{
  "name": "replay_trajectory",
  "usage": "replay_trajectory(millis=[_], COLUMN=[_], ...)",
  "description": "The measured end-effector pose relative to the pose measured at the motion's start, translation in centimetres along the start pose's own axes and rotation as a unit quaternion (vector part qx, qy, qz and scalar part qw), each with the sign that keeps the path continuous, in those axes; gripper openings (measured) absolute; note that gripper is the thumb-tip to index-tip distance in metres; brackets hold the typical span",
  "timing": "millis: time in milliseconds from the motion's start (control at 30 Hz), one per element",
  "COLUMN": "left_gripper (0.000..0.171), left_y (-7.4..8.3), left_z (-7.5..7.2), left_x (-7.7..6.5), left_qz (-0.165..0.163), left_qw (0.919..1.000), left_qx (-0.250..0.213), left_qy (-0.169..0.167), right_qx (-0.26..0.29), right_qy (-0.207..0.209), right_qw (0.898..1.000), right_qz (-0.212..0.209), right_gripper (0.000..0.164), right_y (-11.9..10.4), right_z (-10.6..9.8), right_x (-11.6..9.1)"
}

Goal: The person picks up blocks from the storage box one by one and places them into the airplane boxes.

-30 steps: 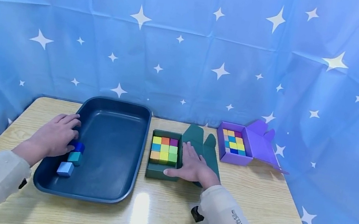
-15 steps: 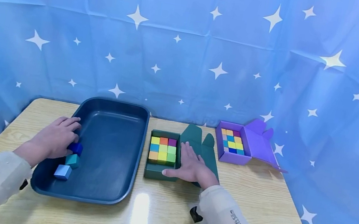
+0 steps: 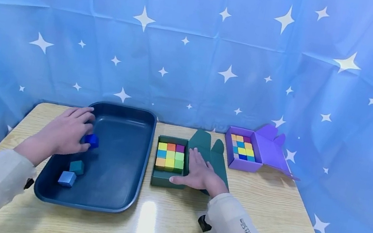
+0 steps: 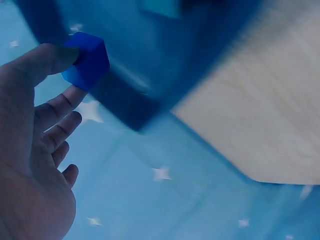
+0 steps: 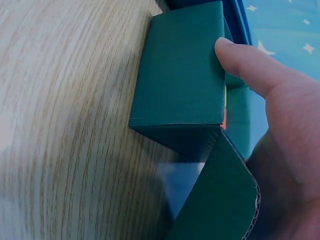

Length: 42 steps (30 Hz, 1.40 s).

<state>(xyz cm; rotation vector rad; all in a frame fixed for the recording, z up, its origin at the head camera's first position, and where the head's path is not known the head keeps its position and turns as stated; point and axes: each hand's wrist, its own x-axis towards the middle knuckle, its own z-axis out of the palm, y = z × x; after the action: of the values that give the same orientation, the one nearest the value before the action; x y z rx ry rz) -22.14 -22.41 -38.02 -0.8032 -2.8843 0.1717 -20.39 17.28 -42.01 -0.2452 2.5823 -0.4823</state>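
Note:
Between thumb and forefinger, my left hand [image 3: 67, 132] pinches a dark blue cube [image 4: 89, 61] above the left side of the dark blue tray [image 3: 112, 174]. Beneath it in the tray lie a teal cube [image 3: 77, 167] and a light blue cube [image 3: 67, 179]. My right hand [image 3: 201, 174] rests with extended fingers at the right wall of the open green box [image 3: 162, 179], over its folded-back lid. In the right wrist view the thumb [image 5: 245, 60] touches the box's top edge. Rows of coloured cubes [image 3: 170, 157] fill most of this box.
An open purple box [image 3: 245, 165] with more coloured cubes stands at the back right, its lid [image 3: 271, 152] folded out to the right. The wooden table [image 3: 264, 226] meets a blue star-patterned cloth [image 3: 198, 52] at the back and sides.
My left hand has lifted the dark blue cube away from the teal one, up and slightly to the right. The right hand has stayed at the green box.

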Motion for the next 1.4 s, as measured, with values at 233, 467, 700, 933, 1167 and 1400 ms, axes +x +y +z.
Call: replay_trajectory(millis=[233,467,700,933,1167,1400], left_gripper=[0.038,0.039,0.046,0.048,0.044,0.046], left_y=[4.9,10.6,13.9,15.3,16.0,16.5], left_z=[-2.5,-3.4,-2.7,-0.8,0.0,0.7], left_x=[3.9,7.9,10.1,10.5,10.6,11.0], left_qz=[0.053,0.113,0.128,0.130,0.135,0.125], left_qw=[0.9981,0.9934,0.9908,0.9868,0.9843,0.9827], left_qx=[0.005,0.010,0.012,0.004,0.015,0.025], left_qy=[0.029,0.020,-0.041,-0.096,-0.112,-0.135], right_qx=[-0.005,-0.016,-0.018,-0.015,-0.013,-0.015], right_qy=[0.003,0.000,-0.003,-0.016,-0.017,-0.009], right_qw=[1.000,1.000,1.000,1.000,1.000,1.000], right_qz=[-0.002,0.000,0.003,-0.003,-0.002,0.000], right_gripper=[0.117,0.117,0.118,0.118,0.115,0.115], right_y=[0.2,0.1,-0.1,-0.4,-0.2,-0.3], right_z=[0.0,0.1,-0.1,-0.4,-0.4,-0.3], right_x=[0.1,0.2,0.3,0.2,0.4,0.4])
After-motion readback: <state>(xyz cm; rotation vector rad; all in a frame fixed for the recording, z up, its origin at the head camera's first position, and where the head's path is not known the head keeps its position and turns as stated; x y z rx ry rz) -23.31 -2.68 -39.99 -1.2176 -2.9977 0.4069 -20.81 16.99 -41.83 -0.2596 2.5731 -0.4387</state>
